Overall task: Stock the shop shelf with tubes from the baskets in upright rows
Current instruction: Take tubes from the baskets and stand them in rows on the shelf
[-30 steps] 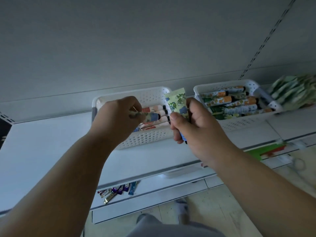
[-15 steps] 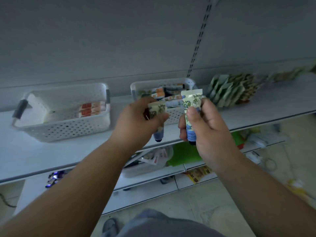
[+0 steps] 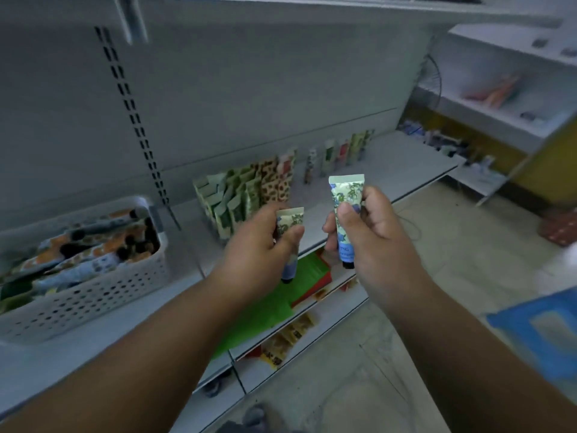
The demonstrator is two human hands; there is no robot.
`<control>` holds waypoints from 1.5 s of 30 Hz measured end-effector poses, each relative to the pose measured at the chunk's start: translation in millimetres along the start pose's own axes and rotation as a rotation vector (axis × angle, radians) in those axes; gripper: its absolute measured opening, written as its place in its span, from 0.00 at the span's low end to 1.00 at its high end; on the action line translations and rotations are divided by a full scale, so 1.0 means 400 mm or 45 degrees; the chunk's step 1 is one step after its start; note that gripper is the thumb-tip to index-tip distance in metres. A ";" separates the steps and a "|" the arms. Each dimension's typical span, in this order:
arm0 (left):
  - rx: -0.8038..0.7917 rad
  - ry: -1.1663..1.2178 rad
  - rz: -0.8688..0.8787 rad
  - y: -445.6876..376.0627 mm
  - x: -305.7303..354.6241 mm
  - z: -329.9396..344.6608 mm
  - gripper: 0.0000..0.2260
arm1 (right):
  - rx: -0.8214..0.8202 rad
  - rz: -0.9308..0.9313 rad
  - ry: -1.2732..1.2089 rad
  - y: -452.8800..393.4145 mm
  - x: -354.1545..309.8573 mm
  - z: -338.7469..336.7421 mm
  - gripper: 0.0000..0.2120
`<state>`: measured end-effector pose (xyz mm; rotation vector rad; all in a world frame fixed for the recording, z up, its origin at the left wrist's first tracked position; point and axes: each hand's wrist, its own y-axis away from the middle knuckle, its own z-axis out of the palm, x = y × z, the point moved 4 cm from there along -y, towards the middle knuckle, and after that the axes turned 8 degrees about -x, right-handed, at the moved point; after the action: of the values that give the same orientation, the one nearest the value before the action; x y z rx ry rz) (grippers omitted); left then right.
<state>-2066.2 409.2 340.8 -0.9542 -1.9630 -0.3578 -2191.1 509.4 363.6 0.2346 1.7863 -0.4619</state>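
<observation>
Head view: looked down past both forearms at a white shop shelf (image 3: 390, 164), frame soft with blur.
Left hand (image 3: 259, 248): curled round a floral tube (image 3: 288, 228), crimped end up, dark cap pointing down below the fingers; held in front of the shelf edge.
Right hand (image 3: 371, 242): thumb and fingers pinched on a taller floral tube (image 3: 345, 210), crimped end up, blue cap at the bottom; held upright, just right of the left hand's tube, the two tubes apart.
Hands: side by side, not touching, each closed on its own tube.
Basket (image 3: 93, 289): white perforated, on the shelf at left, filled with tubes lying flat in mixed colours.
Stocked rows (image 3: 246, 195): green and orange-patterned tubes packed together, standing or leaning, beyond the left hand.
Single upright tubes (image 3: 331, 154): spaced in a line along the back panel, further right.
Lower shelf: green and red card packs (image 3: 287, 295) below the hands, yellow sachets (image 3: 290, 335) beneath them.
Far right: blue blurred object (image 3: 543, 332) near the frame edge; second shelving unit (image 3: 499, 98) behind.
</observation>
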 end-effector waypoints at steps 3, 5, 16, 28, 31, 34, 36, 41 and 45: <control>-0.060 0.006 0.052 -0.114 0.014 0.053 0.04 | 0.076 0.067 0.034 -0.048 0.027 -0.076 0.05; -0.052 0.012 0.071 -0.181 0.022 0.081 0.04 | 0.094 0.112 0.067 -0.083 0.041 -0.126 0.06; 0.231 -0.134 -0.107 -0.401 -0.001 0.184 0.02 | -0.213 0.046 0.255 -0.371 0.188 -0.316 0.06; 0.671 -0.357 -0.556 -0.423 0.005 0.188 0.13 | -0.537 -0.329 0.542 -0.691 0.233 -0.306 0.11; 0.646 -0.396 -0.574 -0.450 0.005 0.166 0.13 | -0.545 -0.412 0.703 -0.747 0.223 -0.279 0.11; 0.658 -0.448 -0.568 -0.468 0.007 0.152 0.13 | -0.631 -0.474 0.803 -0.780 0.222 -0.258 0.11; 0.663 -0.494 -0.555 -0.471 0.010 0.154 0.13 | -0.672 -0.534 0.867 -0.796 0.226 -0.246 0.11; 0.672 -0.480 -0.583 -0.464 0.015 0.174 0.13 | -0.798 -0.612 0.964 -0.839 0.270 -0.219 0.07; 0.749 -0.479 -0.607 -0.467 0.019 0.186 0.14 | -0.893 -0.711 1.078 -0.866 0.291 -0.185 0.07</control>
<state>-2251.7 332.2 327.3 -0.1728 -2.4349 0.1592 -2423.5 219.5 331.2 -0.6750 2.7308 -0.0725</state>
